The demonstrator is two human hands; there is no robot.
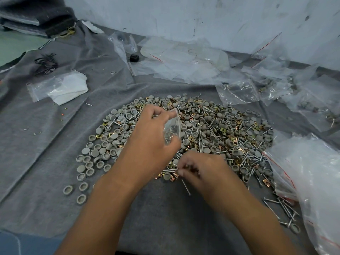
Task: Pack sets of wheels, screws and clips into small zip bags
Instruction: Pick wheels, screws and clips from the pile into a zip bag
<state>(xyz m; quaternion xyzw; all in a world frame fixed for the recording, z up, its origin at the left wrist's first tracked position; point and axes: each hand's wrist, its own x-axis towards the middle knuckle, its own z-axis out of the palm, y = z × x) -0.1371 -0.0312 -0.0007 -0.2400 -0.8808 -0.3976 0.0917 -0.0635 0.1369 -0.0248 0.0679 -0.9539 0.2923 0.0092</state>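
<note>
A wide heap (211, 129) of grey wheels, silver screws and brass clips lies on the grey cloth. Over its middle my left hand (150, 133) pinches a small clear zip bag (172, 128) by its top; screws show inside the bag. My right hand (200, 168) is at the heap's near edge, fingers curled, pinching screws (170, 169) that stick out to the left. One loose screw (185, 186) lies just below that hand. Loose grey wheels (88, 162) are spread out along the heap's left side.
Filled zip bags (294, 96) lie at the right back. A stack of empty bags (312, 181) sits at the right edge. Flat plastic sheets (184, 59) lie by the white wall. A bag with white cloth (60, 87) and black ties (46, 63) lie at the left.
</note>
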